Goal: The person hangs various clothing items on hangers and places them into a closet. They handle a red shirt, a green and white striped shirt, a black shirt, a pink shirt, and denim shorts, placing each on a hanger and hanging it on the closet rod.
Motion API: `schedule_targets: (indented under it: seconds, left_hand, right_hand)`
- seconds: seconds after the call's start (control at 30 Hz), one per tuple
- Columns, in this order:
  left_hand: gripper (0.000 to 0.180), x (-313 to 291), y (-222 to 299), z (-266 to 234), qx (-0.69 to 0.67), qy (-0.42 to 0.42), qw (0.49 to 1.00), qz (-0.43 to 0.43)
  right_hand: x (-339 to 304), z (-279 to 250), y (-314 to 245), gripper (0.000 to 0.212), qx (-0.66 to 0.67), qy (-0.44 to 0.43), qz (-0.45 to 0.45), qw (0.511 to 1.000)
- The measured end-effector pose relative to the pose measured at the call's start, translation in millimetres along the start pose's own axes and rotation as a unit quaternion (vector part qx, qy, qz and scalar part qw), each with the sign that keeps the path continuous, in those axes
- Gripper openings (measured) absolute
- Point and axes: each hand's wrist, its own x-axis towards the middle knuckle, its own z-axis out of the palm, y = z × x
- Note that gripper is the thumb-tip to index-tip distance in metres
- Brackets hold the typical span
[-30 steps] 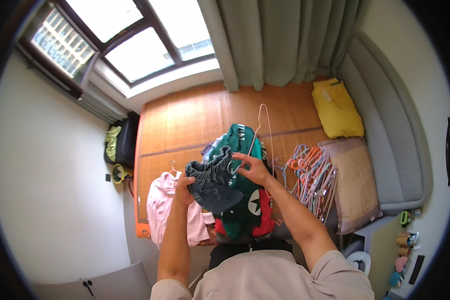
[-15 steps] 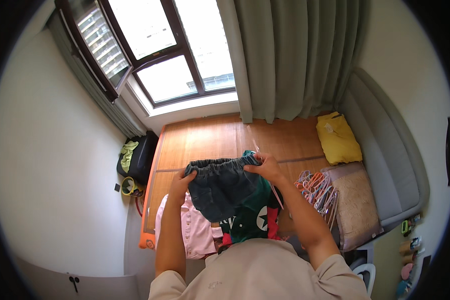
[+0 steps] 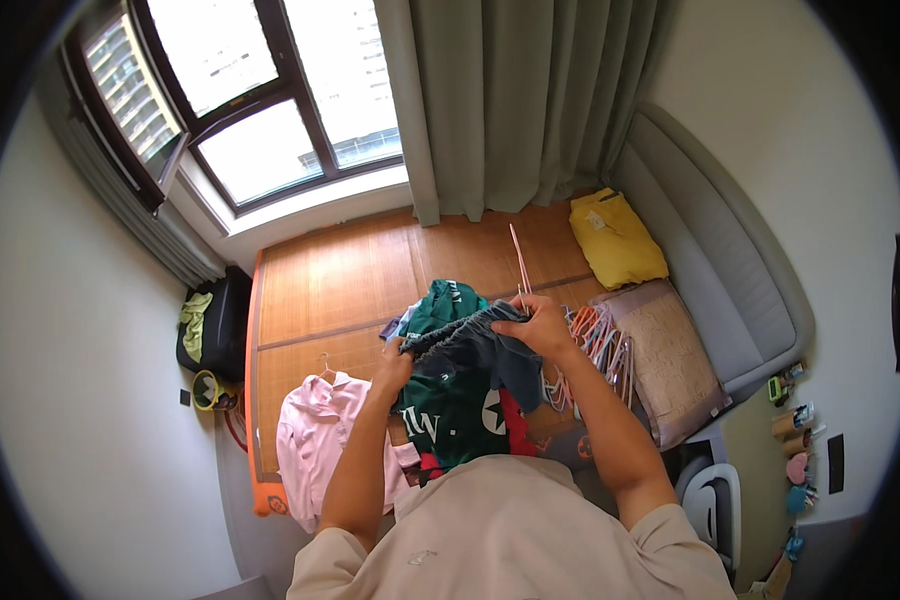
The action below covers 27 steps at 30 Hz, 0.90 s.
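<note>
A pair of dark blue denim shorts (image 3: 515, 362) with a gathered elastic waist hangs between my two hands. My left hand (image 3: 394, 370) is closed on one end of the waistband, and my right hand (image 3: 536, 328) grips the other end. A thin pink hanger (image 3: 519, 258) sticks up from my right hand; its lower part is hidden. Under the shorts lies a dark green garment (image 3: 455, 425) with white print and red edges. Beyond the waistband is another green printed garment (image 3: 444, 304). Left of my left forearm, a pink button shirt (image 3: 315, 425) lies with a hanger at its collar.
The bed has a brown woven mat (image 3: 320, 255). To the right are a pile of hangers (image 3: 600, 345), a beige pillow (image 3: 670, 370), a folded yellow garment (image 3: 615, 240) and a grey headboard (image 3: 740, 260). A black case (image 3: 225, 325) stands past the bed's left edge.
The shorts have tilted and folded, so their front no longer faces me. The view has shifted, showing more of the pink shirt, its hanger and the far green garment.
</note>
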Motion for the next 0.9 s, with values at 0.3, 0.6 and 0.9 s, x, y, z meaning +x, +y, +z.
schedule_targets:
  seconds: [0.3,0.6,0.9]
  left_hand:
    - [0.044,-10,80,-36,-0.401,-0.185,0.892,-0.098]
    - [0.032,-48,118,-52,0.078,0.037,0.986,0.144]
    - [0.027,-55,93,-67,0.131,-0.023,0.957,0.257]
  right_hand:
    - [4,-5,47,0.026,-0.086,0.015,-0.037,0.995]
    - [-5,4,48,0.035,-0.131,0.115,-0.104,0.979]
    - [16,3,-19,0.034,0.29,0.112,-0.11,0.944]
